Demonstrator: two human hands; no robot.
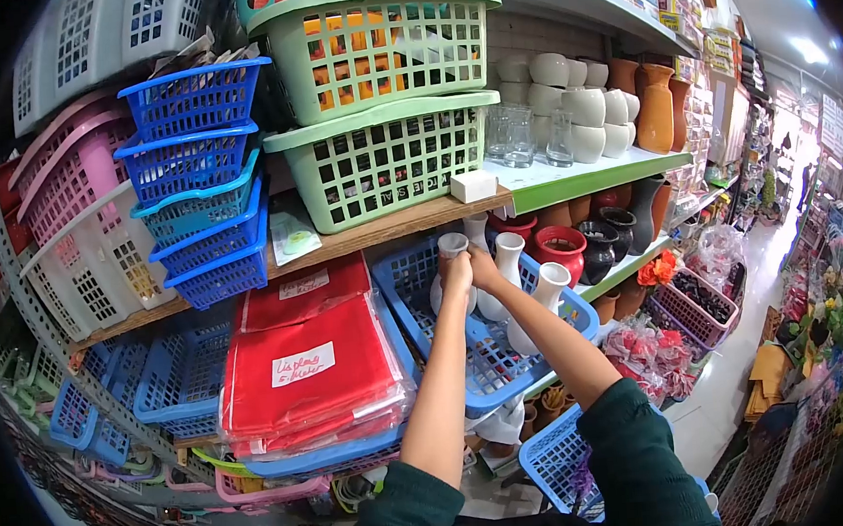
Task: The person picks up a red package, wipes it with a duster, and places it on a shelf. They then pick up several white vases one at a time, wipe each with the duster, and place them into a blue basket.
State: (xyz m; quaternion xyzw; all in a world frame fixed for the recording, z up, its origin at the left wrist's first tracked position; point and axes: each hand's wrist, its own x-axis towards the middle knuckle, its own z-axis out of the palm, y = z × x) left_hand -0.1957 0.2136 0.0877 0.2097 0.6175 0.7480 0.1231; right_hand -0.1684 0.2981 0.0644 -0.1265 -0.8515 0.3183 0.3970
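Observation:
My left hand (457,272) is closed round the neck of a white vase (452,244) with a greyish inside. Right beside it, my right hand (485,269) has its fingers curled at the neck of another pale vase (476,228), partly hidden behind the hand. Both vases stand at the back of a blue plastic basket (582,322). Nearer to me in this basket are a slim white vase (509,253) and another white vase (550,283), both upright beside my right forearm.
Packed red cloth (297,365) lies in a blue basket to the left. A wooden shelf (390,228) with green baskets (390,158) overhangs the vases. Red pots (561,246) and black pots (598,251) stand to the right. Another blue basket (550,464) is below.

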